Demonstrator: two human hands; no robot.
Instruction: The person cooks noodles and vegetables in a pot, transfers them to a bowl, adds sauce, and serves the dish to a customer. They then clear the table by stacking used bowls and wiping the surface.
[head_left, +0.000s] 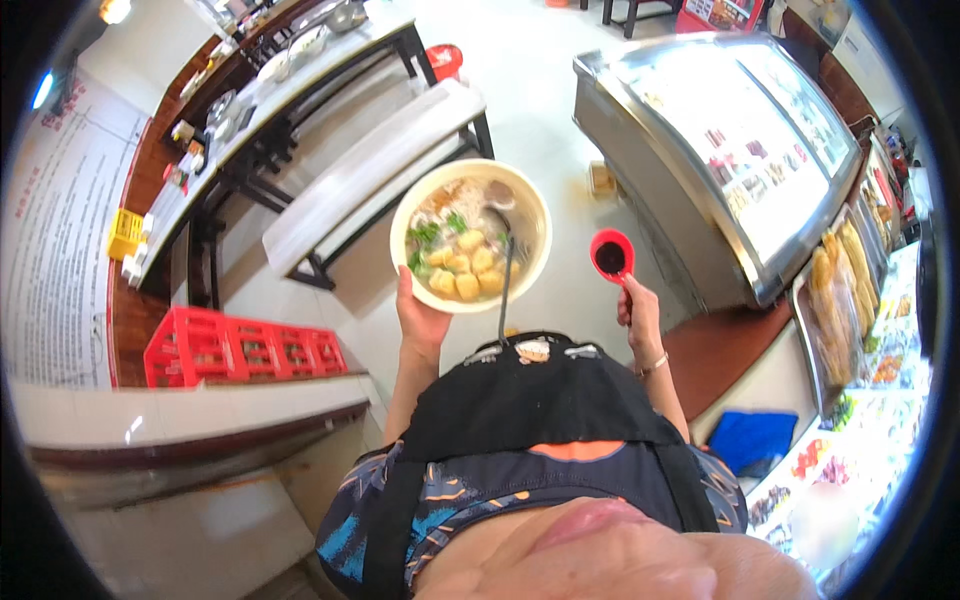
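Observation:
My left hand (421, 311) holds a large cream bowl (541, 240) by its near left side, the thumb on the rim. In the bowl are noodles in broth, green leaves (425, 232), several golden puffs or balls (466, 262) and a dark-handled ladle or spoon (509, 270), whose handle leans over the near rim. To the right, my right hand (637, 304) grips the handle of a small red cup or ladle (596, 241) with dark liquid (610, 258) inside. The bowl and the red cup are apart.
A white bench (375, 176) and a long table (247, 105) with dishes stand at the left. Red crates (247, 345) are at the lower left. A glass display case (675, 172) stands at the right, near a tray of long fried dough sticks (832, 315) and a blue cloth (752, 439).

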